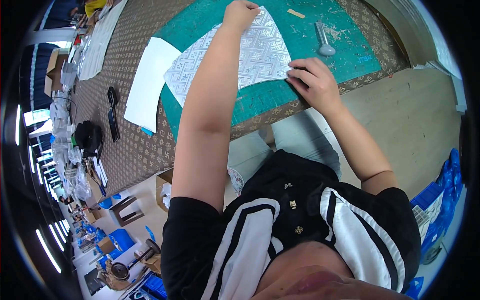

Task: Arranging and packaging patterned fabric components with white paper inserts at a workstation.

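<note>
A silver-grey piece of patterned fabric (pixel 267 47) with rounded edges lies on the green cutting mat (pixel 350 60). My left hand (pixel 241 16) reaches across it, its fingers closed on the far top corner. At the near right corner, my right hand (pixel 316 82) has its thumb and fingers pinched together on the fabric's edge. My left forearm covers part of the fabric's middle. Stacked white sheets (pixel 142 90) rest left of the fabric, partly over the mat. Right of it lies a tool (pixel 326 42) with a metal shaft and a rounded grey end.
A small tan strip (pixel 296 13) and pale scraps are on the mat's far part. On the brown patterned tablecloth (pixel 145 155) lie a long black object (pixel 113 114) and a black bundle (pixel 88 136). Clear plastic bags (pixel 62 145) line the left side.
</note>
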`<state>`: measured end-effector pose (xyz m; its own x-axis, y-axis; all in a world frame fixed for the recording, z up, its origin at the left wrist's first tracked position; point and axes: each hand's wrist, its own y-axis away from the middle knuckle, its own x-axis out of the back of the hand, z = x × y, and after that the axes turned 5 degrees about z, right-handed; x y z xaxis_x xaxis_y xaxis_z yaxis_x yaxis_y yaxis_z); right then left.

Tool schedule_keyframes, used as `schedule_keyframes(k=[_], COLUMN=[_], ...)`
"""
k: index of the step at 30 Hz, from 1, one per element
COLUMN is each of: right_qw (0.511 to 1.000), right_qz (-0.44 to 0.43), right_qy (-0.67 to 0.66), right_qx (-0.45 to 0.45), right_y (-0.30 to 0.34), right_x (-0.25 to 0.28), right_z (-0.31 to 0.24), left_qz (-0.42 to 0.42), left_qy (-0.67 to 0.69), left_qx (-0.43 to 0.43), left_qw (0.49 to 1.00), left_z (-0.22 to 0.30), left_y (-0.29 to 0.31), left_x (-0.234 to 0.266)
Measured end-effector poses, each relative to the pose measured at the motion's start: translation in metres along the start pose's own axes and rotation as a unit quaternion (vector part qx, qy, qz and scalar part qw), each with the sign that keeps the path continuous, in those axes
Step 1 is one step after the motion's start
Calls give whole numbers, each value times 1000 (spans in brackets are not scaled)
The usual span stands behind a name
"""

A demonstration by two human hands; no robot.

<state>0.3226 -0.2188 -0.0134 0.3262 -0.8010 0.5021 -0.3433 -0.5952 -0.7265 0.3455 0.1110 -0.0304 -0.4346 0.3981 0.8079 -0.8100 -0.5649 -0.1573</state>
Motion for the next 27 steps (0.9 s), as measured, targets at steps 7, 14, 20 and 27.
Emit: schedule_keyframes(k=[7,14,20,27], right_qw=[1000,999,1000,998], right_qz=[15,17,10,-31], right_qy=[8,16,8,-38], right_qx=[14,25,22,25], right_y=[1,5,3,-2], right_x=[-2,-1,0,6], right_z=[0,2,3,1], left_qz=[36,34,43,114], left_qy=[-32,12,14,65], left_qx=[-40,-26,-9,-80], left_qw=[998,999,999,988], left_z=[-3,35,36,14], left_y=[1,28,30,73], left_x=[7,11,15,52])
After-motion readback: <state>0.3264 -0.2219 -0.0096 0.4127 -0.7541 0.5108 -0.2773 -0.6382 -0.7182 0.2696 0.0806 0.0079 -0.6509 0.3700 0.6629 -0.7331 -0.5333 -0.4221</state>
